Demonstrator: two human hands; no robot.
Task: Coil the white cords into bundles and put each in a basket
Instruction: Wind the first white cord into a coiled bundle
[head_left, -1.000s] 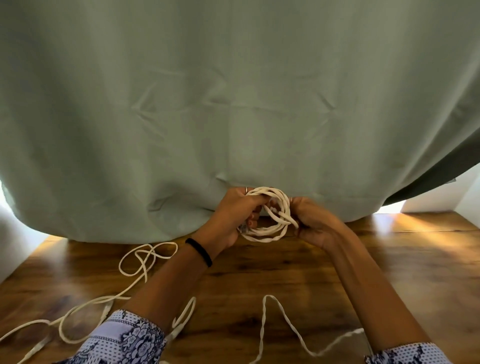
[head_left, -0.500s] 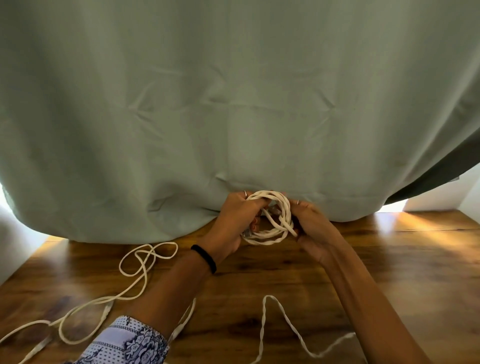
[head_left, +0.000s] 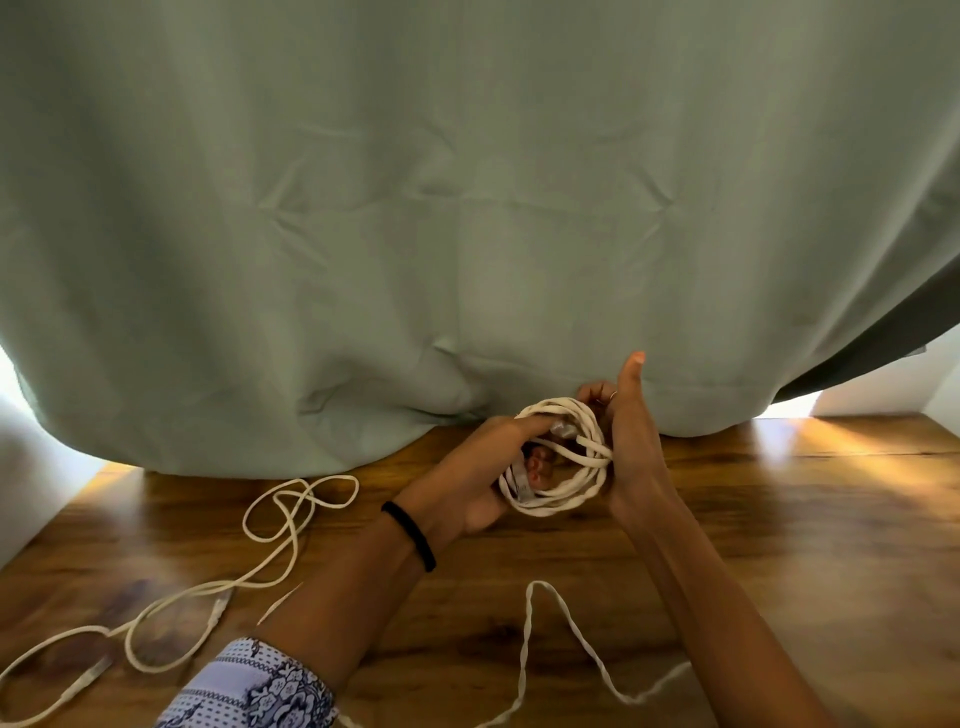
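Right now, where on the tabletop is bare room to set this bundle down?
Bare wood lies right of the right hand, between the curtain hem and the table's near edge. The left side is crowded: a loose cord loops there, and a cord tail snakes between the forearms. No basket shows.

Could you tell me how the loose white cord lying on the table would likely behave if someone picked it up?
The loose white cord lies in slack, irregular loops on the wooden table, so it would probably droop limply. It looks thin, so likely light. Its overlapping loops might snag or tangle.
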